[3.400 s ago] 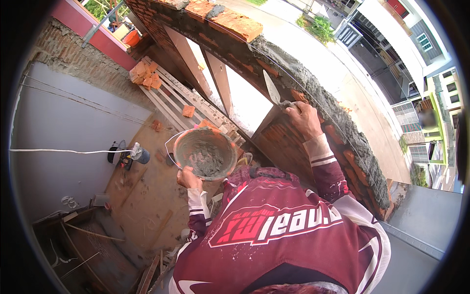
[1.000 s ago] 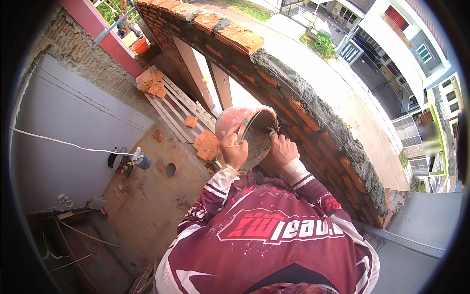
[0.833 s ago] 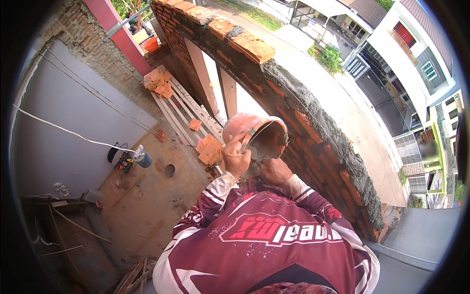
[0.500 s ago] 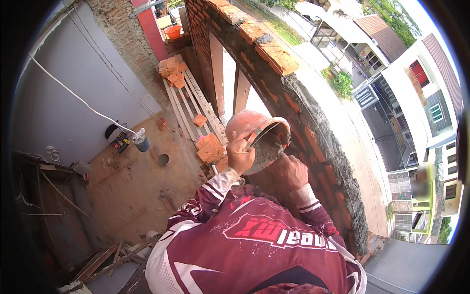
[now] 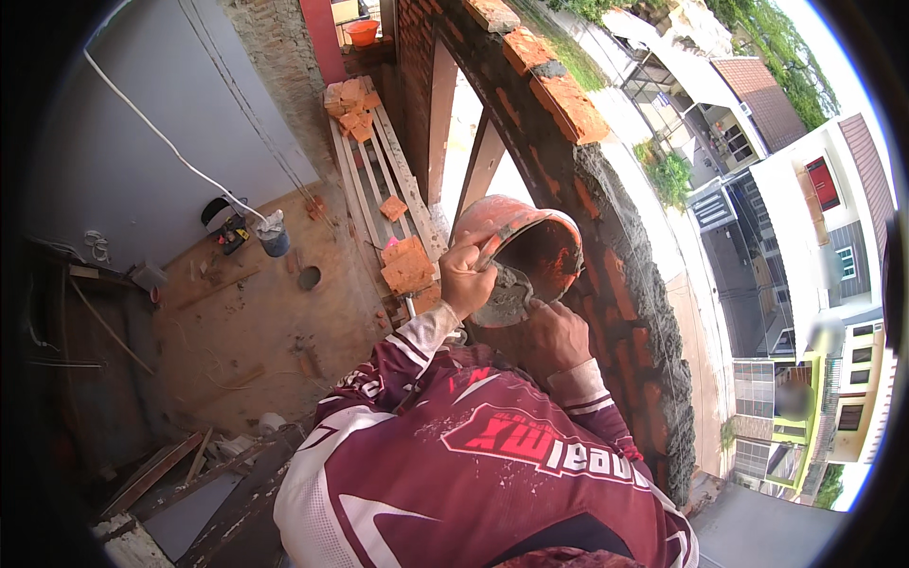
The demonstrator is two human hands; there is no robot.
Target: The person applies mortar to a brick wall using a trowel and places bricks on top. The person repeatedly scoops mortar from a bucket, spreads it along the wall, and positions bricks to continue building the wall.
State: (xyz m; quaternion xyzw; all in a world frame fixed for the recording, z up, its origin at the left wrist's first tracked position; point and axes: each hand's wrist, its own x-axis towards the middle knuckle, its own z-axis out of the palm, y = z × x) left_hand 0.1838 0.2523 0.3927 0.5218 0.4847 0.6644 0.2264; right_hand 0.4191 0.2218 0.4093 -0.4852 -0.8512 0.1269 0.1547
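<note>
Bucket: one, reddish, mortar-stained (image 5: 488, 220); tilted well over, mouth toward the right; held in front of the person's chest, beside the inner face of the wall; contact with the wall cannot be told.
Mortar: grey, wet (image 5: 500, 301); gathered at the bucket's lower side, the upper inner wall largely bare.
Left hand: (image 5: 467, 284) clamped on the bucket's left rim.
Right hand: (image 5: 557, 336) fingers curled together at the bucket's lower rim, apparently round a trowel (image 5: 526, 294), its handle hidden by the hand.
Wall: brick (image 5: 615, 364), with a post-framed opening below its far stretch.
Laid bricks: orange row (image 5: 568, 104) along the far part of the wall's top edge, a grey dab on one.
Mortar bed: rough, grey (image 5: 653, 275); runs from the end of that row along the top edge to the near end.
State of work: judged partial; far stretch bricked, near stretch mortared but bearing no bricks; some mortar left in the bucket.
Slatted platform: pale boards (image 5: 407, 180), alongside the wall's inner face.
Loose bricks: heap (image 5: 350, 104) at the platform's far end; one piece mid-length; stack (image 5: 409, 265) at its near end.
Floor: brown (image 5: 227, 327); dark blue pail (image 5: 275, 237) near the grey side wall (image 5: 142, 189).
</note>
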